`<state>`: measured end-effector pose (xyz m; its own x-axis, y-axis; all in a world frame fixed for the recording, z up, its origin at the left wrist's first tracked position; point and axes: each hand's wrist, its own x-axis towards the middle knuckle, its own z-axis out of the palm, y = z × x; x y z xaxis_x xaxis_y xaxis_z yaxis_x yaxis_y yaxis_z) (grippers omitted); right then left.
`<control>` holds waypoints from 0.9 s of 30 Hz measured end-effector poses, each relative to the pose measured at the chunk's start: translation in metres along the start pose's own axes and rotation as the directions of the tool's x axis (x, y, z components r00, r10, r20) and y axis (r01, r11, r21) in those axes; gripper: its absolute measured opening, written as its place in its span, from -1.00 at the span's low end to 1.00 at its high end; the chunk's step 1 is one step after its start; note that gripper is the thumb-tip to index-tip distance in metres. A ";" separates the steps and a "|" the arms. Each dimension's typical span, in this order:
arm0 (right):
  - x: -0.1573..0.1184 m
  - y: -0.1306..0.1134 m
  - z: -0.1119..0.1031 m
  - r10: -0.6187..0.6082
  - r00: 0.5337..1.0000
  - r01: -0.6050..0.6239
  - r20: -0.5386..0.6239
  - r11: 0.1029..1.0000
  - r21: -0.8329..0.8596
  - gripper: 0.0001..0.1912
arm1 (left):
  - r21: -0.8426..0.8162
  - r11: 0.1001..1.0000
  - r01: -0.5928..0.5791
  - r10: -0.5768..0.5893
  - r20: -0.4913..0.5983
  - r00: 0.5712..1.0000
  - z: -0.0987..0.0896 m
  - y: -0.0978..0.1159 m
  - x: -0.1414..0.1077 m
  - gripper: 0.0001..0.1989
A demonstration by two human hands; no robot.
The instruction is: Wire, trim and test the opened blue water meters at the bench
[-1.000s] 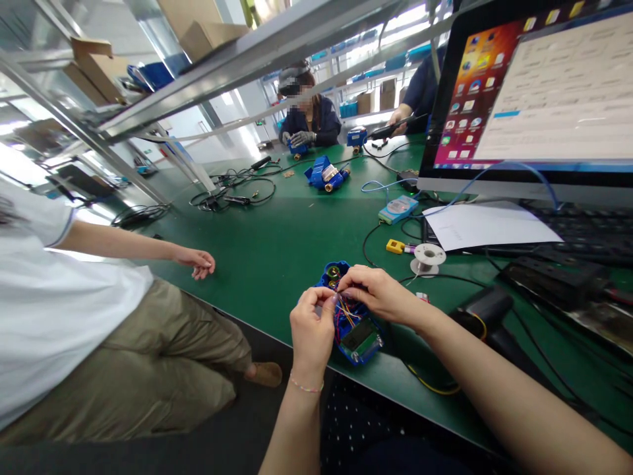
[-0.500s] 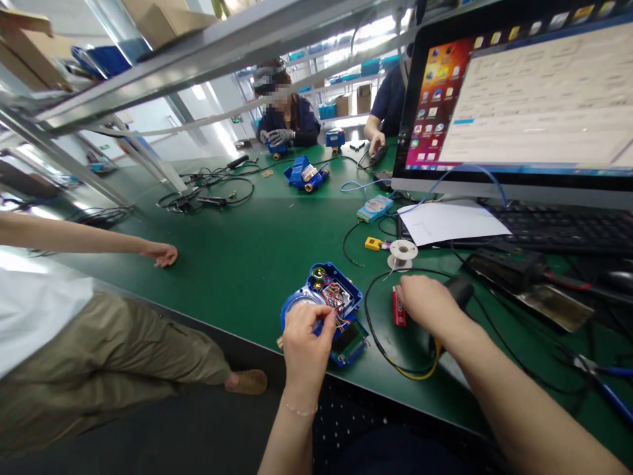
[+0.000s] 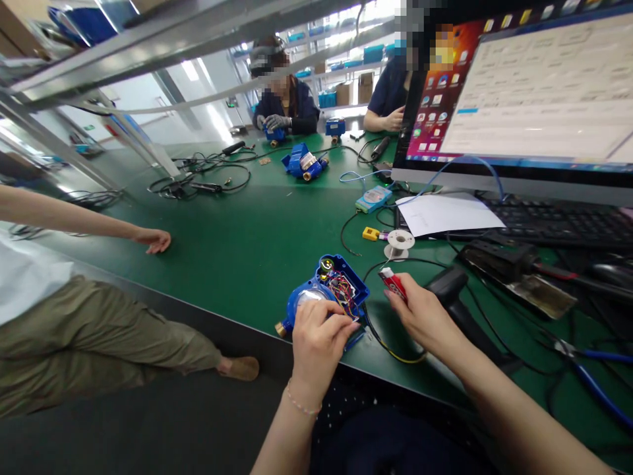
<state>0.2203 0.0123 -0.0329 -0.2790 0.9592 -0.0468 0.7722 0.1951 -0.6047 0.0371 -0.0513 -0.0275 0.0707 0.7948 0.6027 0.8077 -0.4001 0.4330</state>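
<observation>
A blue water meter with a brass fitting lies near the table's front edge. Its housing is open, showing a tangle of coloured wires. My left hand is closed in a pinch on thin wires at the housing's near side; their ends are partly hidden by the fingers. The meter's lid with the display is mostly covered by that hand. To the right of the meter, my right hand grips a red lighter, raised off the table with its pale top pointing away to the left.
A solder spool and yellow tag lie beyond my right hand. A black scanner, pliers, keyboard and monitor occupy the right. Another blue meter lies farther back. A person's hand is at left; two co-workers sit opposite.
My right hand has picked the red lighter up off the table and brought it toward the meter. My left hand has shifted slightly right, now covering the display lid.
</observation>
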 end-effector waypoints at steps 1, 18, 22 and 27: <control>-0.007 0.001 -0.002 -0.026 0.999 0.019 0.026 0.972 0.236 -0.84 | 0.011 1.000 -0.005 0.005 0.008 1.000 0.001 0.001 -0.001 -0.94; 0.008 0.012 0.038 -0.121 0.540 -0.805 0.833 0.218 0.553 -0.33 | 0.139 0.987 0.082 -0.074 -0.061 0.995 0.015 0.010 -0.001 -0.90; 0.006 0.004 0.036 -0.149 0.553 -0.798 0.820 0.188 0.572 -0.35 | 0.108 0.988 0.110 -0.104 -0.058 0.993 0.013 0.011 0.002 -0.87; 0.000 -0.002 0.030 -0.013 0.815 -0.577 0.579 0.061 0.814 -0.45 | 0.058 0.994 0.096 -0.095 -0.025 0.995 0.008 0.012 0.004 -0.90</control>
<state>0.2019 0.0057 -0.0556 -0.5679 0.6611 -0.4904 -0.2572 -0.7085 -0.6572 0.0513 -0.0497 -0.0255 -0.0206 0.8176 0.5754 0.8436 -0.2947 0.4490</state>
